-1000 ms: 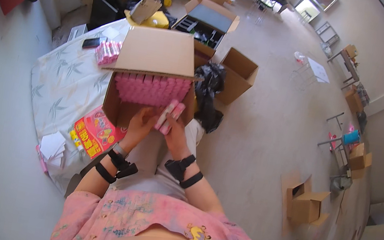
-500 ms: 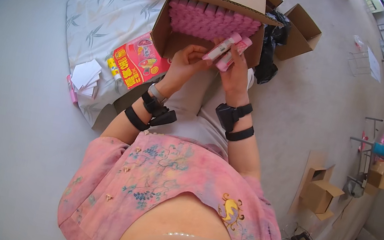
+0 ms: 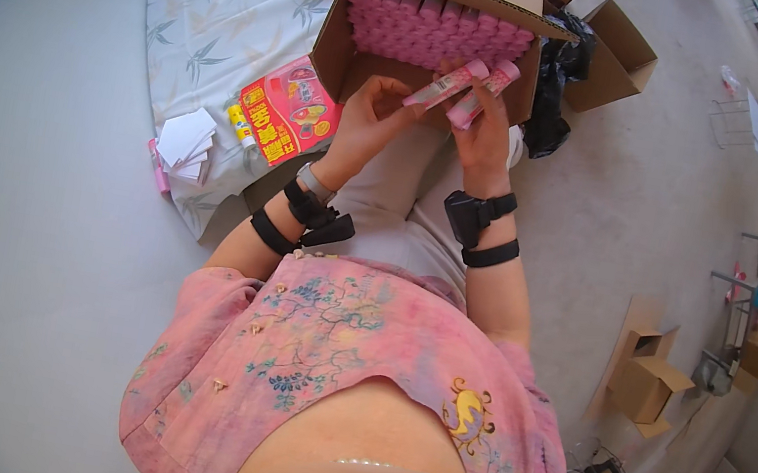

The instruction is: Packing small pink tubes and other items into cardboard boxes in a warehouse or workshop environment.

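Your left hand pinching the lower end of one pink tube, your right hand closed around a second pink tube, both tubes held just in front of the open cardboard box packed with pink tubes, red leaflet on the patterned cloth beside it.

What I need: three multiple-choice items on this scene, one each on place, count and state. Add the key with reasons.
1. Where does the red packet lie?
A) on the patterned cloth, left of the cardboard box
B) inside the box
C) on the lap

2. How many pink tubes do the left hand and right hand hold?
A) one
B) two
C) four

3. The box is:
A) taped shut
B) open, holding rows of pink tubes
C) open and empty

Key: A, it lies flat on the cloth; B, two tubes stick out of the fingers; B, the flap is up and pink rows show.
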### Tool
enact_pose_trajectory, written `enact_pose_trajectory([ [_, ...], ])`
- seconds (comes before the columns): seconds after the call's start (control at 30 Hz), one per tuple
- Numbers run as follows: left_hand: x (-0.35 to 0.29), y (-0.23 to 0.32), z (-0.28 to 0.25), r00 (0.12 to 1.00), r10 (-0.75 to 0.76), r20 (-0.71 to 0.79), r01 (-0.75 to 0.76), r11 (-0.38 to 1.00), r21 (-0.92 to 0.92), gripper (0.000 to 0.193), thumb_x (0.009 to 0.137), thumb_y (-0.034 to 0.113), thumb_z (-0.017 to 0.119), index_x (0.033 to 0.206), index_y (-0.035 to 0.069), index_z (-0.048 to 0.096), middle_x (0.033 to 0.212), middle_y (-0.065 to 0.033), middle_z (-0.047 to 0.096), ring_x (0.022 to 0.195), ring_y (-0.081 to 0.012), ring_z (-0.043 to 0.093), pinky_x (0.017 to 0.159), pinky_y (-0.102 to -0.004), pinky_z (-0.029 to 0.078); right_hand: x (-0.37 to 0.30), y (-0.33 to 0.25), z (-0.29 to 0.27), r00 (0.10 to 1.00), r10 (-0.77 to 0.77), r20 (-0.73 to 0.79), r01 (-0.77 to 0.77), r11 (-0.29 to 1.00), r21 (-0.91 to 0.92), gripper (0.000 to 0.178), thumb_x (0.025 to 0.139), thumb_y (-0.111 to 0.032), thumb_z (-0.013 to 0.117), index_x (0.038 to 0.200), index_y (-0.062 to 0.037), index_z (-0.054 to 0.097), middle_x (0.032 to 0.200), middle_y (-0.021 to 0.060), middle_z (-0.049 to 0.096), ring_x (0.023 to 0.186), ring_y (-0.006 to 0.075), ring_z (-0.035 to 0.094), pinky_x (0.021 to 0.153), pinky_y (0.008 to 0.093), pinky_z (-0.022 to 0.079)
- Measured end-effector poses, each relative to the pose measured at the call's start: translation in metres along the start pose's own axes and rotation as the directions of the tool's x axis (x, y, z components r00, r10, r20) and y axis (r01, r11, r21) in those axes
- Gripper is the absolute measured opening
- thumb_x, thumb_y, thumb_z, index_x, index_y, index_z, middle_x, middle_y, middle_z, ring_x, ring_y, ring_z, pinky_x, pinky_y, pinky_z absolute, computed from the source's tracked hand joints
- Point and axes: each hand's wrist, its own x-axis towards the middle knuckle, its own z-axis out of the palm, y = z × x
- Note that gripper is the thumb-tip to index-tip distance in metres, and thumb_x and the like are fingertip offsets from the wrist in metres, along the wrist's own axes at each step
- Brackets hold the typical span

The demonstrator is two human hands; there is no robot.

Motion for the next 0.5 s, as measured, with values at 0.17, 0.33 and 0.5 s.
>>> enact_pose_trajectory([
  [0.17, 0.000, -0.001, -0.002, 0.978, -0.182, 0.103, 0.204, 0.943, -0.262, 0.040, 0.089, 0.010, 0.073, 0.122, -0.004, 0.055, 0.110, -0.0117, 0.067, 0.102, -0.0175, 0.067, 0.090, -0.0285, 0.053, 0.001, 0.000, 0.003, 0.999, -0.043, 0.031, 0.039, 0.993, 0.114, 0.038, 0.094, -0.011, 0.060, 0.129, 0.0023, 0.053, 0.129, 0.0181, 0.061, 0.126, 0.0366, 0.057, 0.108, 0.0498, 0.046],
  [0.33, 0.000, -0.001, 0.002, 0.998, -0.048, 0.047, 0.054, 0.990, -0.134, 0.043, 0.087, 0.005, 0.073, 0.125, -0.004, 0.054, 0.113, -0.0114, 0.067, 0.104, -0.0166, 0.066, 0.092, -0.0294, 0.053, 0.005, -0.001, -0.005, 0.999, -0.014, 0.040, 0.007, 0.989, 0.149, 0.043, 0.094, -0.011, 0.059, 0.134, 0.0034, 0.049, 0.129, 0.0184, 0.060, 0.127, 0.0375, 0.056, 0.110, 0.0502, 0.044],
  [0.5, -0.003, 0.010, 0.007, 0.999, -0.005, 0.047, 0.007, 0.998, -0.058, 0.046, 0.085, 0.002, 0.073, 0.127, -0.003, 0.055, 0.115, -0.0109, 0.067, 0.105, -0.0159, 0.066, 0.092, -0.0289, 0.054, 0.007, 0.000, -0.002, 0.999, -0.030, 0.012, 0.030, 0.998, 0.057, 0.043, 0.096, -0.010, 0.057, 0.136, 0.0026, 0.047, 0.131, 0.0185, 0.059, 0.130, 0.0355, 0.054, 0.111, 0.0485, 0.042],
])
